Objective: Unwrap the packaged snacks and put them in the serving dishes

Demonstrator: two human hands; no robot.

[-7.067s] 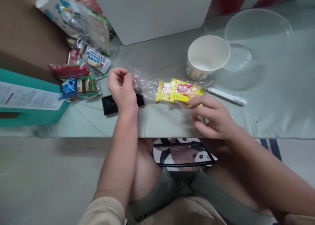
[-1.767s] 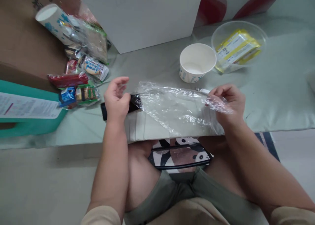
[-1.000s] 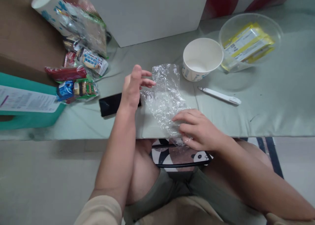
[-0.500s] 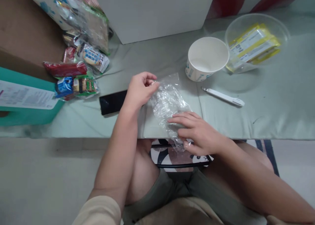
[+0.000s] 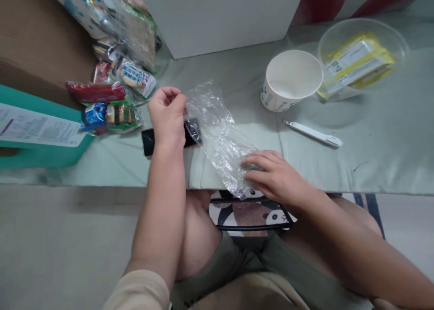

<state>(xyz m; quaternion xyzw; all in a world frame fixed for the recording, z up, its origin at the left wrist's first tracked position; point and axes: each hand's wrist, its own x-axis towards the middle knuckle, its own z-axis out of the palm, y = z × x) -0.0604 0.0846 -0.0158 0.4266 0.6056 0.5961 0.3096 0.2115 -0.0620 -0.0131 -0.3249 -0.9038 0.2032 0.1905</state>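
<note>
A crumpled clear plastic bag (image 5: 220, 140) stretches slantwise between my hands, its lower end reaching past the table's front edge. My left hand (image 5: 167, 111) is closed in a pinch on the bag's upper left corner, above a dark phone (image 5: 148, 142) that the wrist and the film partly cover. On the lower right side of the bag rests my right hand (image 5: 271, 172), fingers stretched and slightly bent; its thumb is hidden. A white paper tub (image 5: 293, 77) with blue print stands upright beyond the right hand, and a white utility knife (image 5: 312, 133) lies in front of it.
At the back right, a clear plastic bowl (image 5: 400, 52) holds yellow packets (image 5: 359, 65). Wrapped snacks (image 5: 132, 77) pile up at the left beside a brown box (image 5: 37, 38) and a teal carton (image 5: 50, 158). A large white box (image 5: 220, 20) stands at the back.
My left hand has moved left and slightly away from me, drawing the bag's upper end over the phone. The bag is stretched longer. My right hand has shifted slightly, still at the bag.
</note>
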